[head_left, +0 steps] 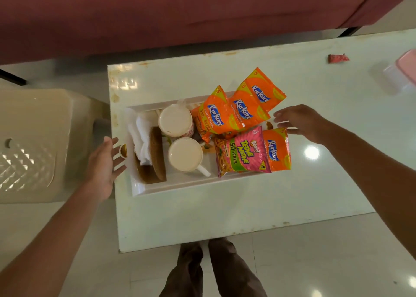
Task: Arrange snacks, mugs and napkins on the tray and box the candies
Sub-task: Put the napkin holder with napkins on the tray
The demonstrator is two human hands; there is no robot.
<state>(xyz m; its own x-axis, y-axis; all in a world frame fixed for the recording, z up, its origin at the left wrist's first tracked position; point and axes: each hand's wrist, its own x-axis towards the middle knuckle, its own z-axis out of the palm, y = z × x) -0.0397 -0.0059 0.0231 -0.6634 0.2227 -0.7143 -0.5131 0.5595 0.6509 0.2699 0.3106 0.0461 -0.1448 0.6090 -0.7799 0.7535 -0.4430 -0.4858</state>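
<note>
Now the loaded tray (180, 184) sits lengthwise between both hands on the table (225, 211) — left hand (104, 161) just beside its left-end handle (123, 150), right hand (299, 121) hovering at its right end by the snack packets (227, 116) — each spread open, holding nothing.

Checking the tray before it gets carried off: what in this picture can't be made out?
All in the head view.
Pink-lidded box: cut off by the right edge; contents unseen.
Red wrapper: too small to read.
Tray's right handle: mostly hidden behind the snack packets.
Upper mug: handle out of sight, perhaps under packets.
Napkins: bunched, uncountable.
</note>
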